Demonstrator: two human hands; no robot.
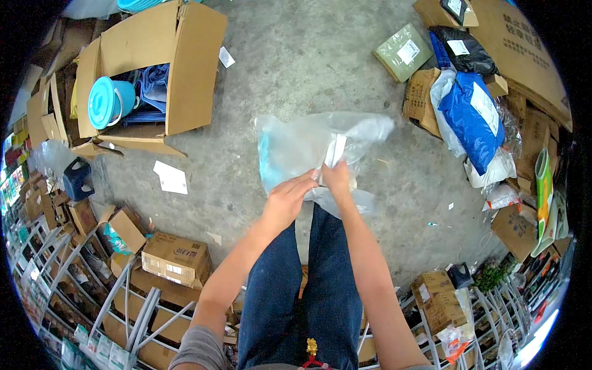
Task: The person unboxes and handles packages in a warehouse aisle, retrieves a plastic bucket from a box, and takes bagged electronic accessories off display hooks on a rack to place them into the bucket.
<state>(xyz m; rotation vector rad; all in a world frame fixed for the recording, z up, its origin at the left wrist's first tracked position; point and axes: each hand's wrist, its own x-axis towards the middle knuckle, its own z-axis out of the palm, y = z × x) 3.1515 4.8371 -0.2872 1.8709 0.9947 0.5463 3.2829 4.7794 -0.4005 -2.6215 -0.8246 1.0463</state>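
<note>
In front of my legs is a translucent plastic bag [296, 145], with something light blue showing through its left side. My left hand [287, 198] reaches in from the lower left, fingers long and close together, their tips gripping the bag's near part. Beside it, my right hand [337, 179] is closed on a narrow white strip [335, 150] that lies against the bag. I cannot make out whether the strip is paper or folded film. Crumpled film hangs below both hands, and my fingertips are partly hidden.
An opened carton [191, 74] at upper left holds a light blue bucket [111, 103] and dark blue folded items. White paper [171, 177] lies on the concrete floor. Parcels, including a blue mailer [472, 123], pile up at right. Metal racks [139, 320] and a brown box [177, 258] stand lower left.
</note>
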